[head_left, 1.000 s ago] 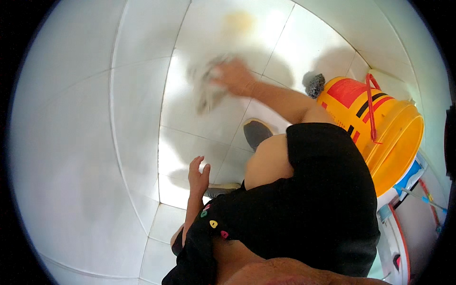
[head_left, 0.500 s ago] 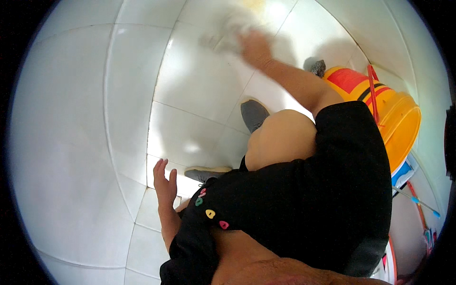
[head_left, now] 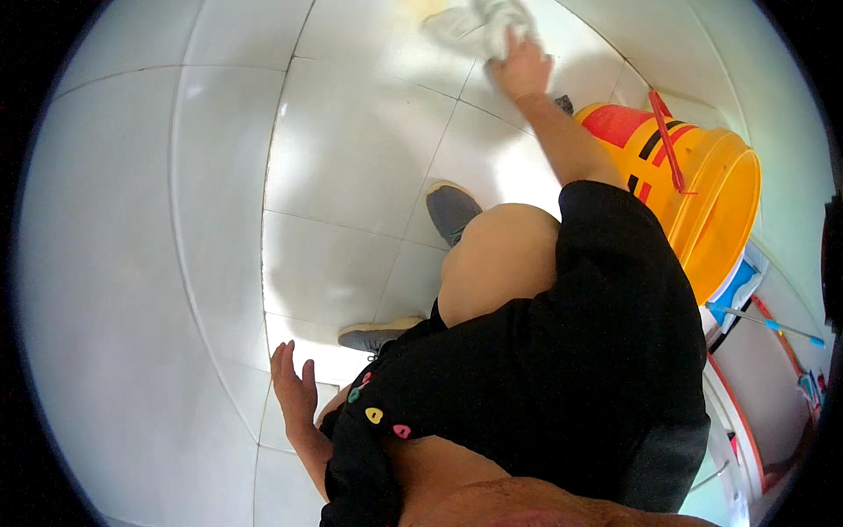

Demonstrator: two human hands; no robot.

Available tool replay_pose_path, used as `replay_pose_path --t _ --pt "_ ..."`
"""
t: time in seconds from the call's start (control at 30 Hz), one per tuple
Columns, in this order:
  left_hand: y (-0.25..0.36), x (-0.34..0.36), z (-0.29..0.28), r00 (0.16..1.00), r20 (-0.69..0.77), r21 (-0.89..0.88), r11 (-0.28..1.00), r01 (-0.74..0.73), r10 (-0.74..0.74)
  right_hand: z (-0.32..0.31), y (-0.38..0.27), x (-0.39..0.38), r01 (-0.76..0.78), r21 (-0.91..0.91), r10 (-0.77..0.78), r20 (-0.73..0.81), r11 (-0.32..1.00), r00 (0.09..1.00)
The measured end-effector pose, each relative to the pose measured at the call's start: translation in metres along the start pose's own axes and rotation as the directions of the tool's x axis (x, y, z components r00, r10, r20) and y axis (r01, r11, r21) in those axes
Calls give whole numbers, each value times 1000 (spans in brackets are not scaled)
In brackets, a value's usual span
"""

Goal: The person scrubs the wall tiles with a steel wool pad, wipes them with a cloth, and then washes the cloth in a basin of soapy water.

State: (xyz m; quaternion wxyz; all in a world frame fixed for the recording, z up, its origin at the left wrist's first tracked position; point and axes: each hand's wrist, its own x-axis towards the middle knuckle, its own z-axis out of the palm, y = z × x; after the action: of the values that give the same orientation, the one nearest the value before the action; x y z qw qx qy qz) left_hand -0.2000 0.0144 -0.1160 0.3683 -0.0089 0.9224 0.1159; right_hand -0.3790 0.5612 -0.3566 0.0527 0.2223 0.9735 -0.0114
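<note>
A crumpled whitish cloth lies under the fingers of my right hand, pressed against the white floor tiles at the far end. My right arm reaches out past my bent knee, and the hand is closed on the cloth. Down at the left, my left hand hangs free beside the tiled wall, with thumb and fingers apart and nothing in it. A faint yellowish stain shows on the tiles near the cloth.
To the right, a yellow bucket with red and black markings and a red handle stands by the wall. A small dark grey scrubber sits just behind it. Near the bucket is a blue-and-white stick. My grey shoes are on the floor.
My right hand has moved the cloth to the right and farther away across the tiles. My left hand has come slightly lower, and the view has shifted a little.
</note>
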Motion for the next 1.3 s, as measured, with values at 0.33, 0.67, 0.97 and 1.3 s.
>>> replay_pose_path --t 0.33,0.67,0.97,1.3 --pt "-5 58 26 976 186 -180 980 -81 115 63 1 22 -350 294 362 17 889 932" --pt "72 35 -20 904 143 -102 915 -391 402 -4 -195 -64 413 360 -511 240 836 825" --pt "80 11 4 908 189 -15 926 -378 374 -7 -243 -167 722 357 -805 238 592 543" --pt "82 -26 -20 930 136 12 938 -346 341 55 -198 -291 843 454 -946 1 -288 -324"
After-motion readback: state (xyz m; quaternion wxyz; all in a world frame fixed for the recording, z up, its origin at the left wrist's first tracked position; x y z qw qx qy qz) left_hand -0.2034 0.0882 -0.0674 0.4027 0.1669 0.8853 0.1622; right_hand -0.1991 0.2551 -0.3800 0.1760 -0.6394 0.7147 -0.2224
